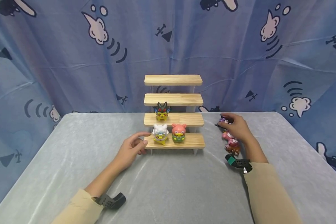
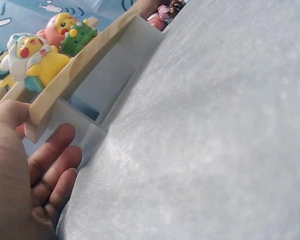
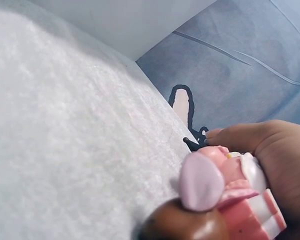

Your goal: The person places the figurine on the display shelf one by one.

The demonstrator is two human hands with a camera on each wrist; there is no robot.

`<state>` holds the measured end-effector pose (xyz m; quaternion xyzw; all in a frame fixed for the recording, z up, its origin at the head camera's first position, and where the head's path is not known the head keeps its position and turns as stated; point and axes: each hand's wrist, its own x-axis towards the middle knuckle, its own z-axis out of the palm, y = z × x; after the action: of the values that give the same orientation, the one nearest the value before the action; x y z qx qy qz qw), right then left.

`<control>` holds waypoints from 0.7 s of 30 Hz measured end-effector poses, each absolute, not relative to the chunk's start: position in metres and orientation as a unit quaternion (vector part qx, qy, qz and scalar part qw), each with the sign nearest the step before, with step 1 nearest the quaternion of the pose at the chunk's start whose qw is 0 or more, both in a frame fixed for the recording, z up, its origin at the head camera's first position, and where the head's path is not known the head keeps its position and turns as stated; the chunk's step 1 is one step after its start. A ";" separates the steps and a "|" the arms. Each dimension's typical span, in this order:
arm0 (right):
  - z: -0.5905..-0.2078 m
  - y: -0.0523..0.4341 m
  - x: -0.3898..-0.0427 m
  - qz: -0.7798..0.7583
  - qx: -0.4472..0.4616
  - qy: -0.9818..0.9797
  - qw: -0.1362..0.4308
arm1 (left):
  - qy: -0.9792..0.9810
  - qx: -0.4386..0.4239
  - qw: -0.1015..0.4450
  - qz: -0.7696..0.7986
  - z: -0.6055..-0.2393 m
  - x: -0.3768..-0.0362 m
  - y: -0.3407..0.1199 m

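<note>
While figurines lie beneath it, right hand [image 1: 236, 126] pinches purple figurine [image 1: 222, 120].

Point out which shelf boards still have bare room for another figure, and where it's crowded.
The top two boards of the wooden stand are bare. The third board is free right of the dark-eared figure. The bottom board has room only right of the pink figure, beside the white one. It is crowded by the right hand, where loose figures cluster.

Head view high, facing wooden shelf [image 1: 174, 119]; wrist views low, close
</note>
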<state>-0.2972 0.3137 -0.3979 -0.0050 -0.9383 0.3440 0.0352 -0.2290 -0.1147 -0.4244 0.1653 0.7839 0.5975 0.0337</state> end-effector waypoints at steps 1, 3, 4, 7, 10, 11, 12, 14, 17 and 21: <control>-0.398 0.313 -0.297 0.346 -0.004 -0.938 0.038 | 0.784 0.164 0.035 0.598 -0.421 -0.227 -0.114; -0.398 0.312 -0.297 0.348 -0.003 -0.936 0.045 | 0.784 0.163 0.037 0.597 -0.413 -0.223 -0.113; -0.397 0.311 -0.297 0.348 -0.004 -0.936 0.049 | 0.785 0.163 0.038 0.597 -0.409 -0.221 -0.113; -0.397 0.310 -0.296 0.343 -0.013 -0.937 0.059 | 0.785 0.164 0.038 0.596 -0.399 -0.215 -0.111; -0.396 0.310 -0.296 0.339 -0.025 -0.938 0.066 | 0.784 0.164 0.038 0.598 -0.397 -0.214 -0.111; -0.396 0.310 -0.296 0.337 -0.027 -0.938 0.070 | 0.783 0.164 0.039 0.598 -0.397 -0.213 -0.111; -0.396 0.310 -0.296 0.334 -0.028 -0.939 0.078 | 0.783 0.165 0.038 0.599 -0.397 -0.213 -0.110; -0.398 0.310 -0.296 0.335 -0.031 -0.937 0.097 | 0.783 0.166 0.038 0.598 -0.397 -0.213 -0.110; -0.399 0.310 -0.294 0.339 -0.035 -0.931 0.134 | 0.783 0.166 0.037 0.598 -0.397 -0.213 -0.110; -0.399 0.308 -0.293 0.348 -0.048 -0.922 0.163 | 0.784 0.167 0.034 0.596 -0.397 -0.213 -0.110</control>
<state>-0.2928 0.3083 -0.3986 -0.0481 -0.9218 0.3483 0.1631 -0.2131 -0.1101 -0.3973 0.1670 0.7845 0.5963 0.0341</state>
